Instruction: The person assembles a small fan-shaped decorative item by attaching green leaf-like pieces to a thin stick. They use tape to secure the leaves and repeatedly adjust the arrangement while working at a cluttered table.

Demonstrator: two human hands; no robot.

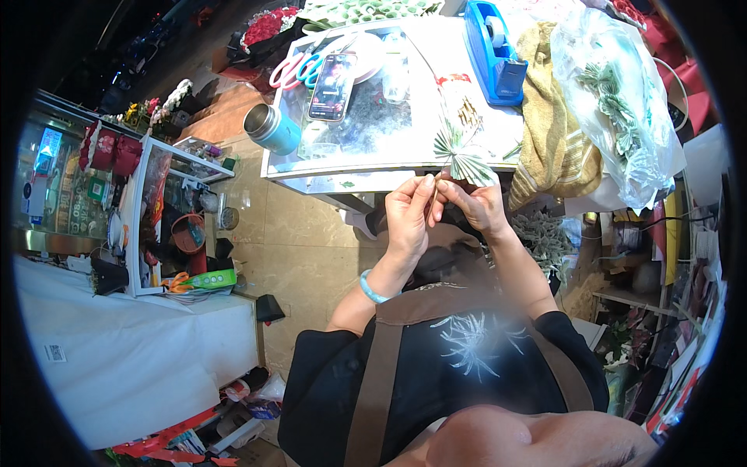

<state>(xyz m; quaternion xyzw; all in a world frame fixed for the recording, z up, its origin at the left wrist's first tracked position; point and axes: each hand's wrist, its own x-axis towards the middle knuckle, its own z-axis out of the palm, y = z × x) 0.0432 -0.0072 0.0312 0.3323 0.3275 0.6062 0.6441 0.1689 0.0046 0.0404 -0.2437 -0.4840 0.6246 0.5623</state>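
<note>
Both hands meet at the table edge (366, 167): the left hand (406, 214) and right hand (476, 204) have fingers pinched shut on a thin stick (433, 194) bearing a folded paper fan (461, 152) at one o'clock; fastening seems underway, needing steady grip

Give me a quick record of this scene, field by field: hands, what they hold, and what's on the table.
left hand: pinching a thin stick
right hand: gripping the base of the folded paper fan
table: phone, blue tape dispenser, scissors, metal cup
right of table: yellow towel, clear bag of folded fans
</note>
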